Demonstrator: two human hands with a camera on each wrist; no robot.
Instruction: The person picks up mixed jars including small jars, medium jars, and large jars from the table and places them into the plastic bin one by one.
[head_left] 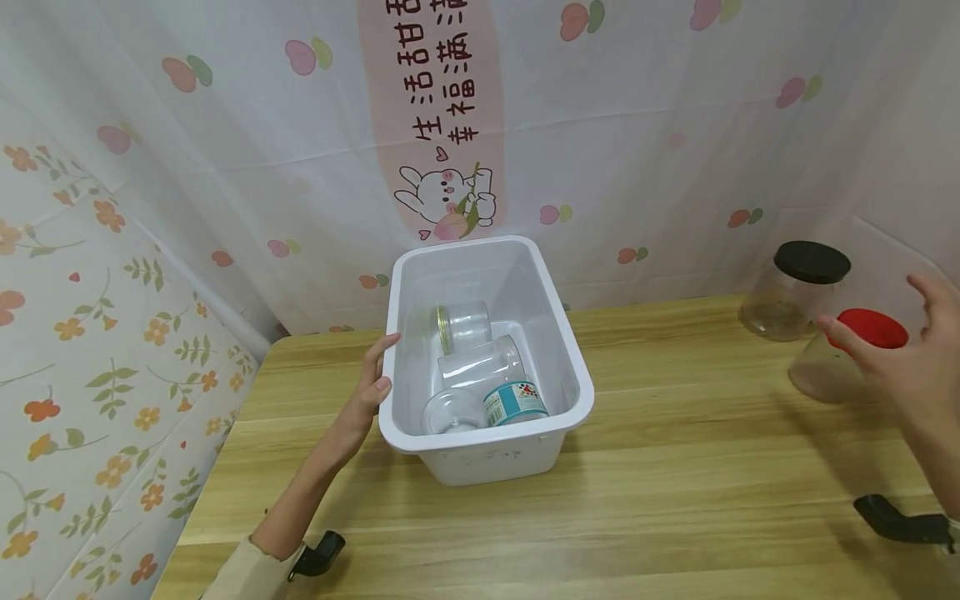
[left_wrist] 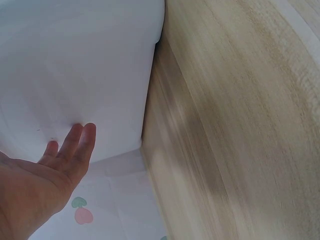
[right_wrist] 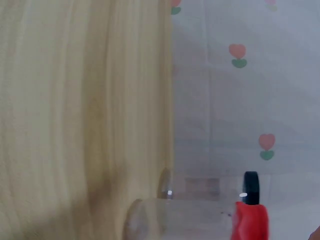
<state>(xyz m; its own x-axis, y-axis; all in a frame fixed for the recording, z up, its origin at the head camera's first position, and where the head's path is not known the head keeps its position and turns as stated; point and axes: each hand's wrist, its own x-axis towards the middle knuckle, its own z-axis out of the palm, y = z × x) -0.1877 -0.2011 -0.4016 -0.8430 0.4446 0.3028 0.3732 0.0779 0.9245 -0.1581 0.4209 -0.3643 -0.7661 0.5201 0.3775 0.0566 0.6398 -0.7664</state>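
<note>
My left hand (head_left: 369, 392) is at the left rim of a white plastic tub (head_left: 483, 467), with thumb and index finger over the rim. In the left wrist view, its other fingers (left_wrist: 86, 142) lie along the tub's outer wall. Clear plastic jars lie inside, including a jar with a blue label (head_left: 514, 402) and a jar with a gold-coloured rim (head_left: 471, 323). At the right, my right hand (head_left: 911, 358) is spread above a clear jar with a red lid (head_left: 873, 328), its thumb overlapping the lid. Behind that stands a clear jar with a black lid (head_left: 812, 262).
The tub and jars stand on a wood-grain table (head_left: 675, 500). A printed white curtain (head_left: 637, 150) hangs right behind it, and a floral cloth (head_left: 112, 375) hangs at the left. A black camera mount (head_left: 318, 554) sits on each wrist.
</note>
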